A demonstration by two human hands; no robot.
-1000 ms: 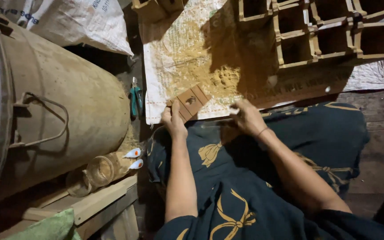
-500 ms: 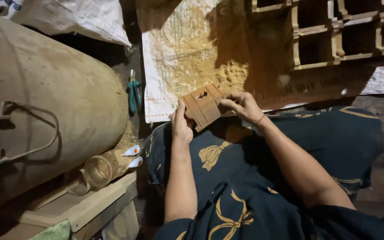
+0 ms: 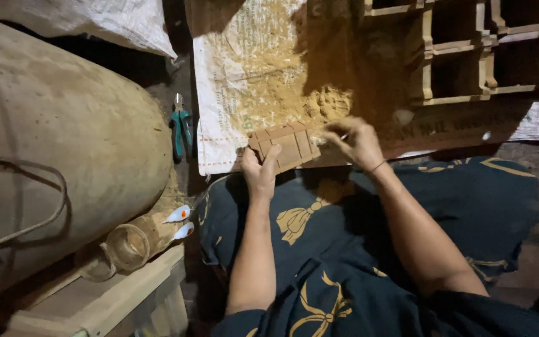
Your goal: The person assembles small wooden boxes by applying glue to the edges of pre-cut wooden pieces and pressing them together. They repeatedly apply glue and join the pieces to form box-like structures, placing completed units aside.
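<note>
While the left hand (image 3: 260, 171) clamps a small slatted wooden frame (image 3: 284, 146) by its near lower corner, thumb over the front and fingers behind, the right hand (image 3: 357, 142) pinches a thin, pale sliver-like piece at the frame's far edge; what that piece is cannot be told. The frame sits tilted between both hands, just above the lap and the near edge of a printed woven sack (image 3: 244, 75) spread on the floor. Made of thin strips joined at right angles, it looks light and stiff but likely fragile at the joints, so the thicker outer rim seems the safest hold, not the inner slats. A heap of sawdust (image 3: 319, 103) lies on the sack just beyond the hands. Farther out, past the right hand, a row of open wooden boxes (image 3: 463, 62) stands in shadow. Left of the left hand, green-handled pliers (image 3: 181, 128) rest on the floor beside the sack. Farther left lies a large dusty metal drum (image 3: 63, 156) on its side, with two small white glue bottles (image 3: 179, 221) and a clear jar (image 3: 125, 246) near its base, above a wooden plank (image 3: 95, 299).
</note>
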